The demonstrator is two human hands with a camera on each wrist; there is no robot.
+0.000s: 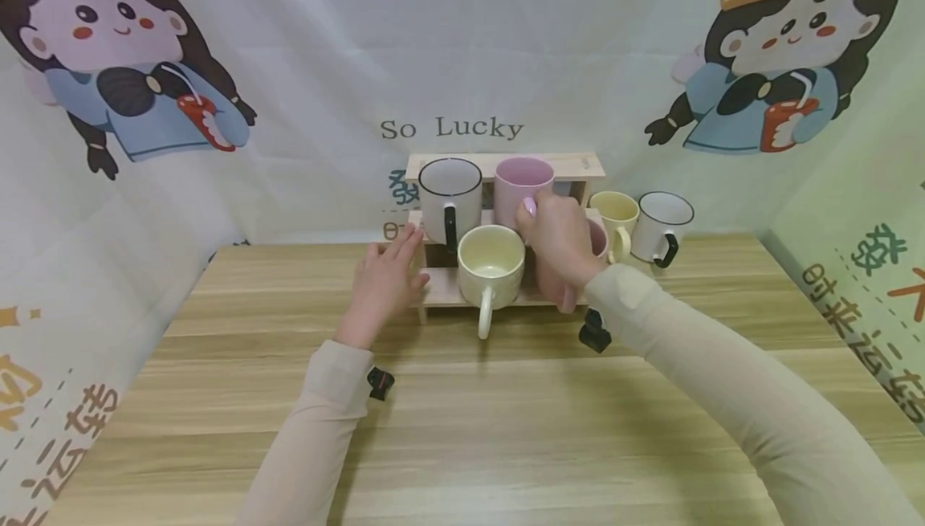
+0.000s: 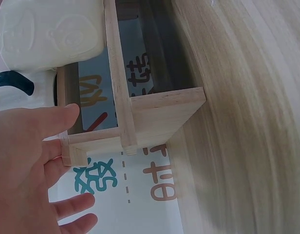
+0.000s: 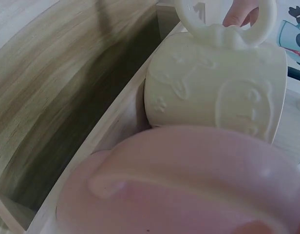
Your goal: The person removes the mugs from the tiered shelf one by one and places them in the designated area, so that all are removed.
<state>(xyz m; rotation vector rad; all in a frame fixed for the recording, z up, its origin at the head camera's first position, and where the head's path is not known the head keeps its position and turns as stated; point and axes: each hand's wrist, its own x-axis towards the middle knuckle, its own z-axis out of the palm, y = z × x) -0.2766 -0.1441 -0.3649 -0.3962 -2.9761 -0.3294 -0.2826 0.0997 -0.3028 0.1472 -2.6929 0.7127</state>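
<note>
My right hand point(image 1: 560, 230) grips the handle of a pink mug point(image 1: 515, 197) on the upper part of a wooden tiered rack point(image 1: 442, 288). Below that hand, a second pink mug point(image 1: 555, 287) sits on the lower tier, partly covered by the hand and sleeve; it fills the front of the right wrist view. Beside it stands a cream mug point(image 1: 490, 271) with its handle facing me. A white mug point(image 1: 436, 206) with black rim and handle is behind it. My left hand point(image 1: 386, 281) touches the rack's left end with fairly straight fingers, thumb near the shelf edge point(image 2: 94, 134).
Right of the rack, a yellow mug point(image 1: 614, 211) and another black-rimmed white mug point(image 1: 654, 229) stand on the wood-grain table point(image 1: 506, 430). A printed cloth point(image 1: 318, 108) hangs close behind the rack and along both sides.
</note>
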